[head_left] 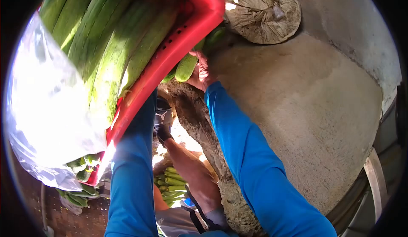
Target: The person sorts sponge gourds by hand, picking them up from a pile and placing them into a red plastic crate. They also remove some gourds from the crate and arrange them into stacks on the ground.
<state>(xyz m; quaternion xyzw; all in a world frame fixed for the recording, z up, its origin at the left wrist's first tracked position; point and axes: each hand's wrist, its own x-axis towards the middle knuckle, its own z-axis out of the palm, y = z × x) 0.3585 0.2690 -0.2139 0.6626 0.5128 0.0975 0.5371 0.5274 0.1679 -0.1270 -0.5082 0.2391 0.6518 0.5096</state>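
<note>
Right hand [201, 74], at twelve o'clock, gripped a cucumber [185, 68]; gentle pressure seemed best. Left hand was hidden, state unclear.

- A place where fresh vegetables are handled in bulk, like a market stall or produce store; which of these cannot be told.
- Upper left: a red perforated plastic crate [178, 45] packed with long green gourds [97, 37], a clear plastic bag [51, 109] over its near side.
- Beside the left edge of a bare, rough concrete slab [297, 109]: a bumpy green cucumber-like vegetable [185, 68].
- Lower, left of the slab's crumbling edge: a pile of slender green vegetables [173, 181] near the ground.
- At the slab's far edge: a dirty, gathered sack [265, 13].
- Along its right side: a stained grey wall [357, 28].
- Bright sun patches and shade suggest a partly open-air spot.
</note>
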